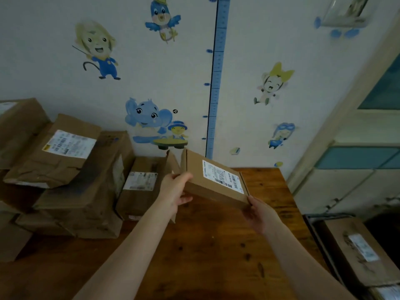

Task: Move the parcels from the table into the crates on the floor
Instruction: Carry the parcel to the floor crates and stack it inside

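Flat brown cardboard parcel [214, 185] held tilted, clear above the brown wooden table [216, 245].
My left hand [176, 191] and right hand [259, 213] each clamp one corner; so slight a hold risks a slip short of the dark floor crate [313, 226].

Pretty dim on my feed, flat bluish light. Stacked parcels [65, 167] at frame left sit in murky shadow, label on the held parcel [194, 168] is mush, frame edges bend.

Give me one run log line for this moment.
item: flat parcel; left hand: grips; right hand: grips; position: above table
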The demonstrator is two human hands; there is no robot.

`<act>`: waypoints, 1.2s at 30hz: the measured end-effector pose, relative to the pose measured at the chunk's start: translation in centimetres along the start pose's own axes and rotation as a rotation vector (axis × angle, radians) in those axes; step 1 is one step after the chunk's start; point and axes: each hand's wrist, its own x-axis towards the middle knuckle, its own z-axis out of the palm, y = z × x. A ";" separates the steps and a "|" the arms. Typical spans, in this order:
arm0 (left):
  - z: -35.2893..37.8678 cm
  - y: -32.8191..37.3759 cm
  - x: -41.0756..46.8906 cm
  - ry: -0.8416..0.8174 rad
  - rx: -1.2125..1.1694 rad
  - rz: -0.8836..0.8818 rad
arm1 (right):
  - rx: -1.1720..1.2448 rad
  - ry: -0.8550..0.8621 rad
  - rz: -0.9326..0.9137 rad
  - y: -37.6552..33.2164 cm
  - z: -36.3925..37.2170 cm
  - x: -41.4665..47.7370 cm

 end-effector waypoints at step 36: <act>19.0 -16.2 7.6 0.112 0.065 -0.320 | -0.358 -0.005 -0.102 -7.7 -11.7 17.1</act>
